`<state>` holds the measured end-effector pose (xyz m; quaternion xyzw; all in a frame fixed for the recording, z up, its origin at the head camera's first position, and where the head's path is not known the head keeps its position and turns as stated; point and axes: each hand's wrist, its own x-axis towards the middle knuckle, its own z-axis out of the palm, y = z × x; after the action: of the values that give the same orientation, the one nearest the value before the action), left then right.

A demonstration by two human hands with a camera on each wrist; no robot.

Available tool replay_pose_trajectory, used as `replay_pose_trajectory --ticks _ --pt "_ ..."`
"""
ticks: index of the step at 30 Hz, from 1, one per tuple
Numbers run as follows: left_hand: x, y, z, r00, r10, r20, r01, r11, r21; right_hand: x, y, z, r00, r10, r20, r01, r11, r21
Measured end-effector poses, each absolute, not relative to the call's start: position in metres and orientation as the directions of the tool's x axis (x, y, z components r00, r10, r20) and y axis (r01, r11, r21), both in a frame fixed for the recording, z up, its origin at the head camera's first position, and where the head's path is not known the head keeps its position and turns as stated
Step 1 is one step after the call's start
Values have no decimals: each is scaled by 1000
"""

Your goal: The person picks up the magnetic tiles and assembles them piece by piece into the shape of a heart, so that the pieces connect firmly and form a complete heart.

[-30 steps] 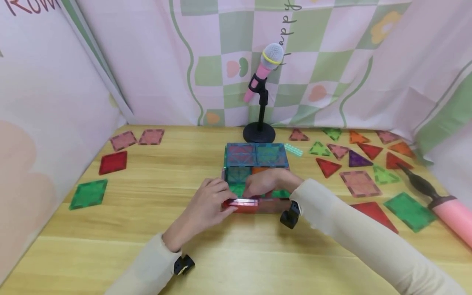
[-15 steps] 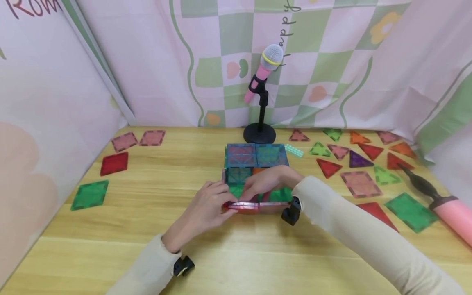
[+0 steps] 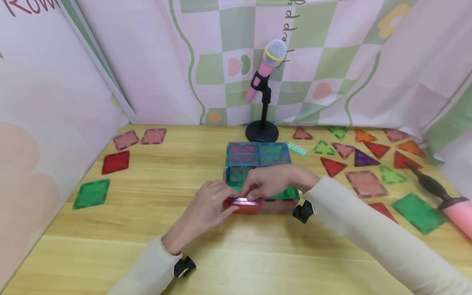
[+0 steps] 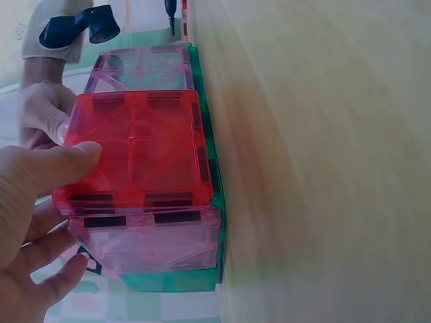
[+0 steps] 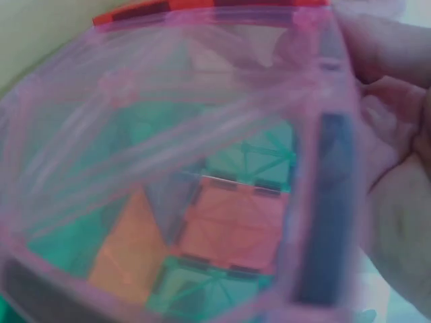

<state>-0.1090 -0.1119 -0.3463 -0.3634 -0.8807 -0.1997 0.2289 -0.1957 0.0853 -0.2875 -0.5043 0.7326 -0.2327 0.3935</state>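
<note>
Red and see-through, a square tile (image 3: 241, 203) is pinched by the left hand (image 3: 206, 207) and right hand (image 3: 271, 183) against the front wall of the tile box (image 3: 258, 172). The back half appears roofed; the front remains uncovered.

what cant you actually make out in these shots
Head view: the right hand covers the top of the tile box, so its near cells are hidden.
Head view: the pink pump is cut off by the right edge.
Right wrist view: a blurred pink tile fills the frame; fingertip contact is unclear.
Left wrist view: the left hand is cut off by the left edge.
</note>
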Motion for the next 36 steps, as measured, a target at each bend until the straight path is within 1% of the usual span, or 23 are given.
replay_pose_trajectory --ticks 3,9,11,17,21,25,28,31,36 --pt "-108 -112 -346 -638 530 559 727 654 209 -195 85 -284 -196 -916 -350 -541 398 -741" --pt "-109 -111 -347 -620 532 576 748 624 229 -197 85 -281 -186 -900 -395 -470 435 -768" --pt "-109 -111 -348 -619 534 576 753 613 241 -198 84 -280 -186 -895 -405 -465 443 -766" --pt "-109 -111 -348 -619 536 574 754 610 243 -197 80 -277 -238 -878 -416 -485 478 -732" --pt "-110 -110 -348 -607 538 585 762 604 235 -194 76 -273 -255 -881 -400 -552 472 -687" --pt "-111 -111 -348 -603 531 595 763 601 237 -189 72 -270 -270 -892 -363 -666 445 -599" --pt "-111 -111 -349 -605 521 602 760 603 241 -185 70 -269 -288 -893 -345 -718 440 -540" --pt "-112 -112 -350 -609 511 606 754 610 244 -180 70 -270 -315 -897 -312 -731 438 -523" --pt "-111 -111 -352 -613 511 603 751 614 244 -173 76 -276 -365 -910 -197 -728 411 -549"
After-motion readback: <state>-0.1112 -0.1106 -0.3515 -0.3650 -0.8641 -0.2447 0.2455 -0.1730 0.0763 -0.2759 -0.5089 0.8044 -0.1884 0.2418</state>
